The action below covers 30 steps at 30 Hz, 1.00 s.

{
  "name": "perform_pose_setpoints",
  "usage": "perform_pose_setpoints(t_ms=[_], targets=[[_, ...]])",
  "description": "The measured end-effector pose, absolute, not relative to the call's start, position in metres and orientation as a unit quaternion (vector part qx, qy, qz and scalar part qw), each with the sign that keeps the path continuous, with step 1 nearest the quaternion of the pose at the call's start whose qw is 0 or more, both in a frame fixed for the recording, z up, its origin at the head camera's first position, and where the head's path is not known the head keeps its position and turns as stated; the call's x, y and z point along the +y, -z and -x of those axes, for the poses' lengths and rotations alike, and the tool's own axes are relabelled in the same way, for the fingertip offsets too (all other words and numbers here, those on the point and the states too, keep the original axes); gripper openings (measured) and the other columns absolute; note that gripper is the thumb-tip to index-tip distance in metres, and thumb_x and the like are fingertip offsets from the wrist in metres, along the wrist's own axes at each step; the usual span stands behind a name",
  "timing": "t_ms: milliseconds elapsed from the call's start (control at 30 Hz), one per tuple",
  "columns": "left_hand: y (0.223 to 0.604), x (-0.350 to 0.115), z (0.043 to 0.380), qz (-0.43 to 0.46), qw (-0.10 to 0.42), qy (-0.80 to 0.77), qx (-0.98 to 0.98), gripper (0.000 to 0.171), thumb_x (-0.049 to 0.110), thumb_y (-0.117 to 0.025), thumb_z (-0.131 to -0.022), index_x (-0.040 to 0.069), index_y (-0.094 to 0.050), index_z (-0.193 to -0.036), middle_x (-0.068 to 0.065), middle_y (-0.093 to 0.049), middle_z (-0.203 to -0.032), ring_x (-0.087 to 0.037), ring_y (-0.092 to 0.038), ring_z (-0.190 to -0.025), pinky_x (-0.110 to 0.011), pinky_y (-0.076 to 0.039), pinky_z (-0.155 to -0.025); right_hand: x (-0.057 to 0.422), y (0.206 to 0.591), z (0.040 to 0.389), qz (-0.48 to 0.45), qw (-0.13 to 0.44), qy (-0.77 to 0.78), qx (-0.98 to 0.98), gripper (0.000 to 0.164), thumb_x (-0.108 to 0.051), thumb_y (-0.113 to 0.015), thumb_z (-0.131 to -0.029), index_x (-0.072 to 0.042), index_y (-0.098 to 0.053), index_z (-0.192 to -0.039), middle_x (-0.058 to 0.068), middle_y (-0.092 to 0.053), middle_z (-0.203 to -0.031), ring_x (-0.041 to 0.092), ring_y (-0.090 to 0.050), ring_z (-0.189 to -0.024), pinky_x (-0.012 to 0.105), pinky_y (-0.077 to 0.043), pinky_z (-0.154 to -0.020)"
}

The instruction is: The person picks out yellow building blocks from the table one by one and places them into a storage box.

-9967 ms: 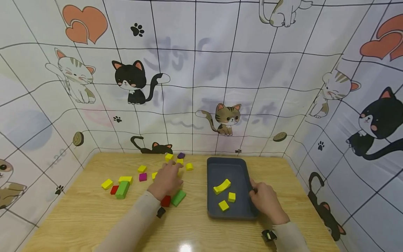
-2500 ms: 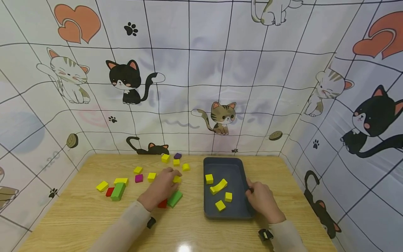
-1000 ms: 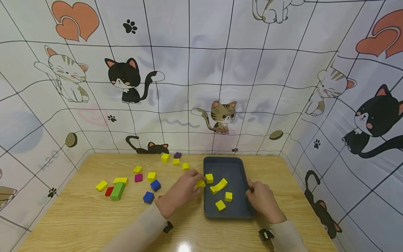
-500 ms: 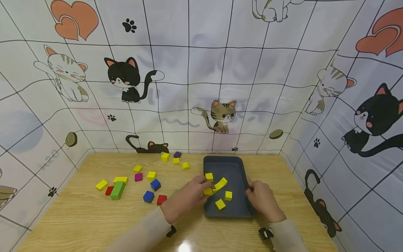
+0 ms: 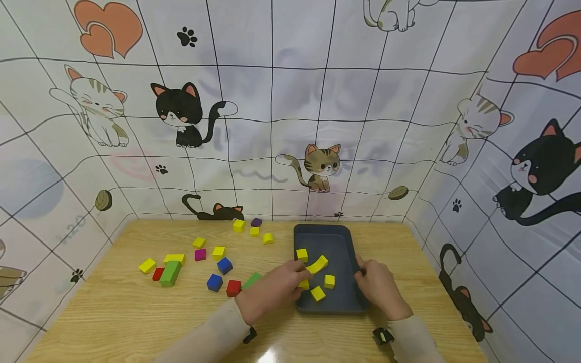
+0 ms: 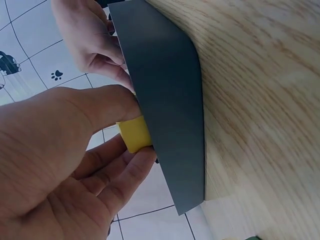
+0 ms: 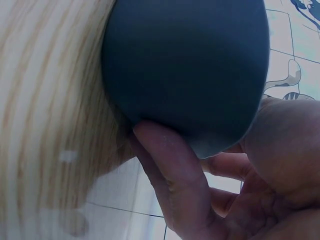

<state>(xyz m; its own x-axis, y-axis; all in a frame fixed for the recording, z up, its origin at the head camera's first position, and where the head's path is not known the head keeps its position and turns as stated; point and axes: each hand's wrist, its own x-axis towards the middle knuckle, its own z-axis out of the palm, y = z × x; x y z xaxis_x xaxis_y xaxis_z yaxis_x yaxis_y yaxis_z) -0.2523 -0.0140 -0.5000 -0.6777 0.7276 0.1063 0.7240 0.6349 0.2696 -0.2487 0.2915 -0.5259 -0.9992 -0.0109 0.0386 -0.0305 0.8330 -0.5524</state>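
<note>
My left hand [image 5: 274, 287] reaches over the left side of the dark grey tray [image 5: 324, 237]. In the left wrist view, its thumb and fingers pinch a yellow block [image 6: 134, 134] just behind the tray's wall, which hides the block's lower part. Also in the tray lie a curved yellow block [image 5: 317, 264] and several small ones, among them a yellow cube [image 5: 330, 281] and a tilted yellow cube [image 5: 317, 294]. My right hand [image 5: 381, 290] grips the tray's right rim, and the right wrist view shows fingers [image 7: 172, 170] against the outer wall.
Loose blocks lie left of the tray: two blue cubes [image 5: 215, 283], a red block [image 5: 233, 288], a partly covered green block [image 5: 251, 280], a magenta cube [image 5: 200, 254] and several yellow ones. A green block [image 5: 170, 274] stands farther left. Cat-patterned walls [image 5: 254, 126] enclose the wooden table [image 5: 136, 322].
My left hand has carried a yellow block from the table rightward over the rim, then a little toward me inside the tray. One more yellow cube lies there than ten seconds ago. The right hand stays.
</note>
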Motion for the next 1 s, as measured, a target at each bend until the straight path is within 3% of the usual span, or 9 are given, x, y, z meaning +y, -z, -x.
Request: perform_pose_setpoints(t_ms=[1000], targets=[[0.4983, -0.0149, 0.2498, -0.408, 0.017, -0.134, 0.903, 0.039, 0.012, -0.088, -0.105, 0.023, -0.083, -0.142, 0.001, -0.075, -0.132, -0.007, -0.069, -0.114, -0.019, -0.064, -0.099, 0.2895, 0.5230, 0.2469, -0.016, 0.024, -0.279, -0.960, 0.056, 0.000, -0.068, -0.105, 0.012, -0.060, -0.159, 0.001, -0.059, -0.067, 0.010, -0.041, -0.050, 0.025, -0.036, -0.047]])
